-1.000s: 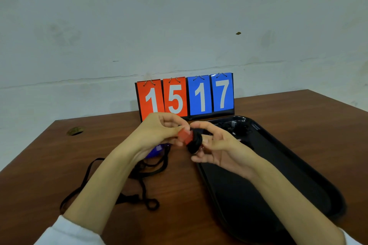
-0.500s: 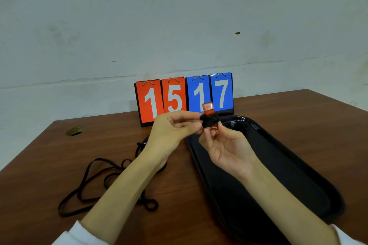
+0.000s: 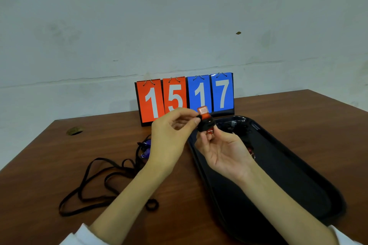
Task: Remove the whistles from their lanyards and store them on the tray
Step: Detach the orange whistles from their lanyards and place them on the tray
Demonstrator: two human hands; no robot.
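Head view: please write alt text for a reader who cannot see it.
A person's left grip and right grip hold a red-and-black whistle above a black tray. Black lanyards lie left on the brown table; a scoreboard behind reads 15 17.

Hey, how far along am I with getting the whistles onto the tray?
A small red item already lies on the tray, likely a whistle. The left hand and right hand pinch a red whistle above it. A blue whistle lies among the lanyards on the table.

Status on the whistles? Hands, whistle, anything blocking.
Left hand pinches the black end of the red whistle; right hand holds it from below. Not on the tray yet. Blue whistle lies among the lanyards. Nothing blocking.
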